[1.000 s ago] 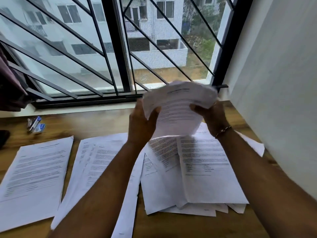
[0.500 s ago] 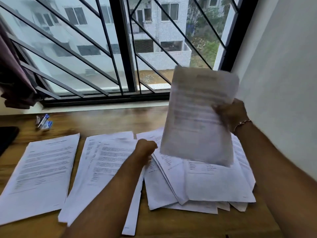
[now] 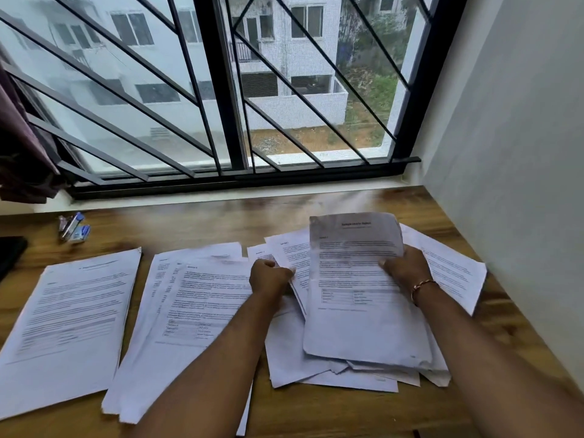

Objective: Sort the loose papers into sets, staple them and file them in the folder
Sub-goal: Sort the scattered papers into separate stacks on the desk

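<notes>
Wooden desk [image 3: 316, 412] seen from above. At the far left edge lies a dark object [image 3: 9, 254], cut off by the frame. Behind it, near the window sill [image 3: 221, 200], lies the stapler [image 3: 74, 227]. The left stack [image 3: 69, 327] and middle stack [image 3: 189, 311] lie flat, just beside each other, long axes running from the person toward the window. A bare strip of desk lies between the papers and the sill.

The left hand [image 3: 268, 276], fingers curled, sits at the left edge of the loose pile [image 3: 294, 358]; whether it pinches a sheet cannot be told. The right hand [image 3: 404, 268], wearing a bracelet [image 3: 422, 287], grips the top sheet [image 3: 350, 295] by its right edge, title end toward the window and lifted. The pile's right corner lies near the wall [image 3: 505, 153].
</notes>
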